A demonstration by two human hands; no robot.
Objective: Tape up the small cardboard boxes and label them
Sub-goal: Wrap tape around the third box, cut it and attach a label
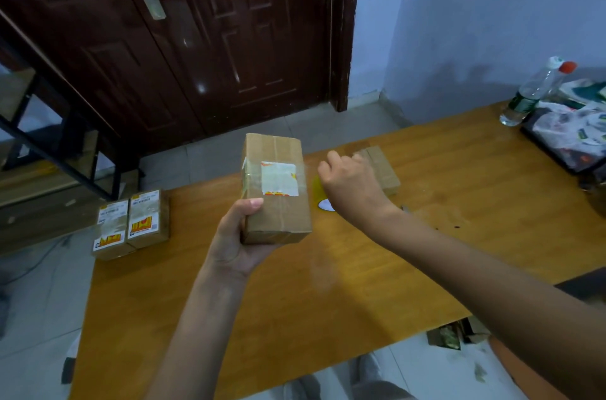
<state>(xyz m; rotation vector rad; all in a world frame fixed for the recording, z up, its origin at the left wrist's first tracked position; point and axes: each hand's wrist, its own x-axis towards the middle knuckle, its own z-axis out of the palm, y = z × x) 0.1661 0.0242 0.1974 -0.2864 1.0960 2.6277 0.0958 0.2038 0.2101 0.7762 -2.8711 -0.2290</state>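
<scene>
Brown cardboard fills my left hand [234, 237]: a small box [276, 188] held up over the orange-wood tabletop [328, 285], thumb on its top face, fingers clamped round its near left corner. It already carries clear tape wrapped across it and a white label [279, 178] with orange print, so I judge this one finished or nearly so. Just beyond, my right hand [349, 181] reaches forward, wrist bent, fingers curled down over a yellowish tape roll [323, 198] lying on the tabletop; whether the fingers have closed on it I cannot tell, since the hand hides most of the roll. Behind that hand lies another box [382, 170], taped along its seam but with no label visible from here, likely still to be done. At the tabletop's far left corner two boxes [132, 222] sit side by side, touching, both taped and labelled. A water bottle [531, 93] stands at the far right edge.
</scene>
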